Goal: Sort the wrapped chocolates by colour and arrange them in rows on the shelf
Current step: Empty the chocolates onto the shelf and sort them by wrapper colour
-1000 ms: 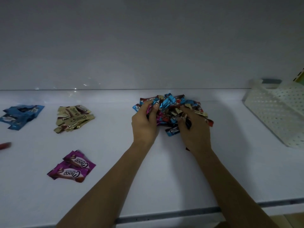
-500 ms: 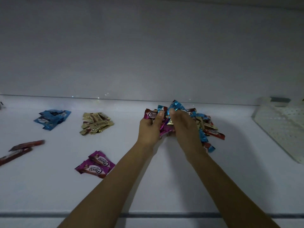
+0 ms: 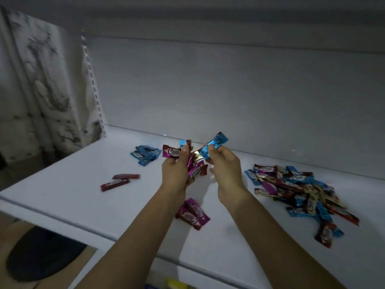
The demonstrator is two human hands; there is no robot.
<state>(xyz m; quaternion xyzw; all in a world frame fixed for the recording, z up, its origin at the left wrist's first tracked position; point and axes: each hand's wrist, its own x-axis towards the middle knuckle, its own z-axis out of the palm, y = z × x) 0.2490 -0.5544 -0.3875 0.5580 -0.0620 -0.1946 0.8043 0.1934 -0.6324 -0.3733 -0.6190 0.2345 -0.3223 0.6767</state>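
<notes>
Centrally, a blue chocolate (image 3: 214, 147) is pinched near its lower end by the right hand (image 3: 226, 165), with its long axis running from 8 to 2 o'clock. A mixed bunch (image 3: 195, 170) of maroon, magenta and gold pieces is gripped in the left hand (image 3: 176, 174). The blue pile (image 3: 145, 154) lies on the shelf (image 3: 73, 184) at 10 o'clock from the hands, beyond the left hand, which is judged the nearer. Two red bars (image 3: 119, 181) lie at 9 o'clock, a magenta pair (image 3: 192, 213) at 6 o'clock and the unsorted heap (image 3: 302, 190) at 3 o'clock. Wrappers are seen as glossy crinkled foil, flat and oblong; the shelf is smooth and white.
</notes>
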